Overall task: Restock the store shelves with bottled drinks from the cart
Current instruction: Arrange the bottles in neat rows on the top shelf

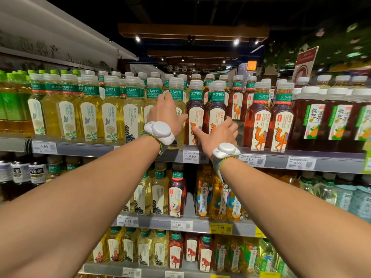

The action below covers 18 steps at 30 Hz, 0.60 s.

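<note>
Gripping a pale tea bottle (177, 92) with the left hand (166, 112) and a dark camel-label bottle (216, 109) with the right hand (218, 133), both upright, close together, at the top shelf's (120, 150) front edge.

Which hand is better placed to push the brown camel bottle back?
Probably the right hand: it touches the brown camel bottle, while the left hand holds a yellow bottle farther left.
</note>
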Each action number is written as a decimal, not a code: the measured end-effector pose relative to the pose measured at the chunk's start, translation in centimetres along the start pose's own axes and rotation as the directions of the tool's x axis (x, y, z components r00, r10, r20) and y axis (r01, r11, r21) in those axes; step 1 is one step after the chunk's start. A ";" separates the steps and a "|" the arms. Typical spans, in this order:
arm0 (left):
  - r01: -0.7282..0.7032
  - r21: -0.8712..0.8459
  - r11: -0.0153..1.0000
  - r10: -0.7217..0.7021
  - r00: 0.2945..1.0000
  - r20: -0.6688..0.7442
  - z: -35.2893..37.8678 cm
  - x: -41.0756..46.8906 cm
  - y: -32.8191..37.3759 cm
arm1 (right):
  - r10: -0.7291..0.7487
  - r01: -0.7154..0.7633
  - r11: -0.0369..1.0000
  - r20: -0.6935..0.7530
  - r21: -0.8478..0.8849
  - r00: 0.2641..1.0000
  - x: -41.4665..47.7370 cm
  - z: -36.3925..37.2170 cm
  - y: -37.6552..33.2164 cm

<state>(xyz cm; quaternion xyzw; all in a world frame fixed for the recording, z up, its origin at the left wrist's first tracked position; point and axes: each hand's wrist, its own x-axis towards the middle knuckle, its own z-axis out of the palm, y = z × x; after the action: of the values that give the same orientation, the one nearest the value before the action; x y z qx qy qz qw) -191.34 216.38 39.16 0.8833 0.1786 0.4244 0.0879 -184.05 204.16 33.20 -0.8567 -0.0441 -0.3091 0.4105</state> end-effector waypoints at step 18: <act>-0.082 -0.213 0.974 0.044 0.983 -0.179 -0.4 -4.4 0.3 | -0.004 0.012 0.999 0.175 -0.043 0.985 0.0 -3.3 0.0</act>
<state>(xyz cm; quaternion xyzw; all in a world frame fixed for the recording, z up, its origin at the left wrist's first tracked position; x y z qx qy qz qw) -194.12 214.38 36.35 0.8332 0.1095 0.5193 0.1554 -185.70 201.77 34.79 -0.8892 -0.0764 -0.2354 0.3849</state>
